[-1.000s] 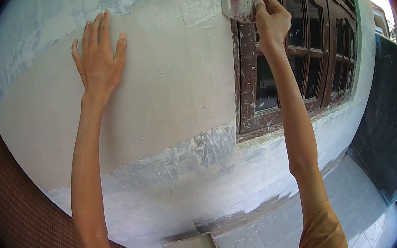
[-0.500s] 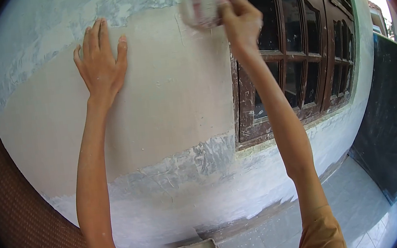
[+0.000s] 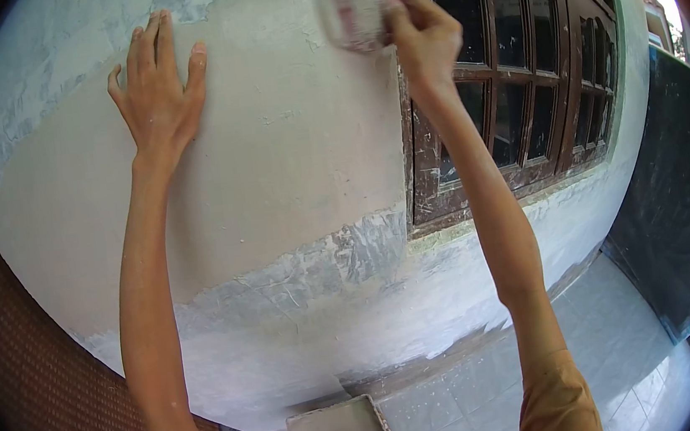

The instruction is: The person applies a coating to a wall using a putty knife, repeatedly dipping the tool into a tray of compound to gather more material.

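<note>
My left hand lies flat on the wall with fingers spread, touching a beige, smooth plaster patch with its fingertips near the upper edge. At the patch's upper right, my right hand grips a flat, rounded-square piece, dark red with whitish smears, between thumb and fingers. Motion blurs that piece, and I cannot tell its exact kind. It overlaps the wall just left of the brown window frame.
Right of the patch is a paned wooden window. A shallow tray with beige contents stands on the tiled floor below. Woven matting borders the left side, and a dark sheet hangs at the far right.
The view has tilted slightly downward, so the wall and window sit higher and more of the tray shows. My left hand stays on the wall; my right hand still grips the flat piece.
</note>
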Demonstrator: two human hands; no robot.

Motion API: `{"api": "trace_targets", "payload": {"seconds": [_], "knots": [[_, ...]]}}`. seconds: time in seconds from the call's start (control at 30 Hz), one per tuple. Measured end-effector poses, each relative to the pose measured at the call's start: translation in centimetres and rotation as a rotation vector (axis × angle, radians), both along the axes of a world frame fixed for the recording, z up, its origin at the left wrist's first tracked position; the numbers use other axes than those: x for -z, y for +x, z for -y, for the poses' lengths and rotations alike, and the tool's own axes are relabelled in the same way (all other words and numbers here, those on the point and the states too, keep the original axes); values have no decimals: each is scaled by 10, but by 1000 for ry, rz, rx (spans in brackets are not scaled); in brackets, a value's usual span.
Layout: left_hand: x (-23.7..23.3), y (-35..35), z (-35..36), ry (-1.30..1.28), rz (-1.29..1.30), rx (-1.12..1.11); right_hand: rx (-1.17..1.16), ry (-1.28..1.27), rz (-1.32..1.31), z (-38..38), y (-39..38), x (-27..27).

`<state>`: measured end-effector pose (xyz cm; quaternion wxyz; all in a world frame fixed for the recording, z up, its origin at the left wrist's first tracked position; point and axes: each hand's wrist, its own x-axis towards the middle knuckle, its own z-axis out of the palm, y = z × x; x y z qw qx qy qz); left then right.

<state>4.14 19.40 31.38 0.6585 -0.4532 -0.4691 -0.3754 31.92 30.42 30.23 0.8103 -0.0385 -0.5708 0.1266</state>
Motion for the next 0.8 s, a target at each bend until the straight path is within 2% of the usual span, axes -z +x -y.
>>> {"api": "trace_targets", "payload": {"seconds": [0.07, 0.17, 0.27, 0.3, 0.37, 0.43, 0.5, 0.57, 0.6, 0.63, 0.77, 0.8], "knots": [[1, 1, 1, -9, 24, -39, 43, 33, -135, 2, 18, -3], [1, 2, 2, -23, 32, -14, -50, 58, -282, 8, 24, -1], [2, -1, 0, -27, 22, -1, -114, 53, -48, 3, -8, 17], [3, -1, 1, -33, 17, -2, -9, -55, 32, 10, -8, 21], [3, 0, 2, -33, 18, -9, -10, -42, -145, -2, 7, 18], [2, -1, 2, -36, 23, -30, -111, -83, -335, 5, 26, 14], [3, 1, 2, -46, 33, -46, -188, -60, -374, 9, 26, 15], [3, 2, 4, -57, 44, -38, -147, 47, -211, 3, 5, 23], [4, 2, 3, -66, 40, -39, -206, 5, -123, 6, -8, 30], [4, 2, 3, -67, 44, -38, -163, -79, -17, 14, -12, 35], [3, 2, 3, -61, 45, -51, -74, -13, -285, -11, 26, 36], [3, 1, 4, -60, 45, -53, -112, -97, -326, -2, 33, 35]]}}
